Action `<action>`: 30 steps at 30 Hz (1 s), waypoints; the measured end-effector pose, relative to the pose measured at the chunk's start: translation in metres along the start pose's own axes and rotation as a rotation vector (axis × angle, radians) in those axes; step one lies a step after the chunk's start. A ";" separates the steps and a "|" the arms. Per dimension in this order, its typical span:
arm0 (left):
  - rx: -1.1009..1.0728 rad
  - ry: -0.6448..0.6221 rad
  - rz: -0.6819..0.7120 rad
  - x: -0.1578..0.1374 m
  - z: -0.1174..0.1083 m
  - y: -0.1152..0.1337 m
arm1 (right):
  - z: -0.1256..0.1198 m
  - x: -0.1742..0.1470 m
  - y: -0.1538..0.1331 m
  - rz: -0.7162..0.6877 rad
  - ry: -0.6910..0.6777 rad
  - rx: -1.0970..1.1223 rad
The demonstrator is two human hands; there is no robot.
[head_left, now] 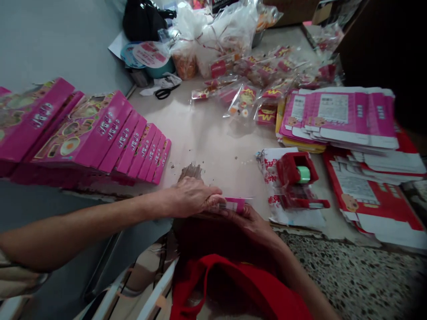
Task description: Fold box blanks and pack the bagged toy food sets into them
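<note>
Red cloth (pixel 263 284) lies below hands (pixel 191 198) (pixel 251 222) flanking pink box (pixel 237 205).

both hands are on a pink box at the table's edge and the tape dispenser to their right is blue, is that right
Not quite: the head view shows the tape dispenser is red, not blue. The left hand and right hand are indeed on a pink box at the table's edge, left of the dispenser.

Half-hidden pink carton (pixel 236 205), apparently edge-on, by the table (pixel 216 142)
</note>
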State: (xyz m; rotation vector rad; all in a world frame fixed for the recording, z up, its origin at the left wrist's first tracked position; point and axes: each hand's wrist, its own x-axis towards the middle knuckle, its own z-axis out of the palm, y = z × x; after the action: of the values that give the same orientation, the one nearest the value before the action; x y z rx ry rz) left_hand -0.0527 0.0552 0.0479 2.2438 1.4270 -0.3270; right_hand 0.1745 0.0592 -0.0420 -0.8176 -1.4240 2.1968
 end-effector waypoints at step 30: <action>-0.304 0.355 -0.095 0.070 0.044 -0.059 | 0.022 0.040 0.026 -0.177 0.509 0.060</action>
State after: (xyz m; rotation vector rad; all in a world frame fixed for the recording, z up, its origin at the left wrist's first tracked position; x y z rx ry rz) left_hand -0.0737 0.1102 -0.0354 2.0546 1.6358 0.2592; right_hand 0.1295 0.0585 -0.0695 -1.0860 -1.1225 1.7246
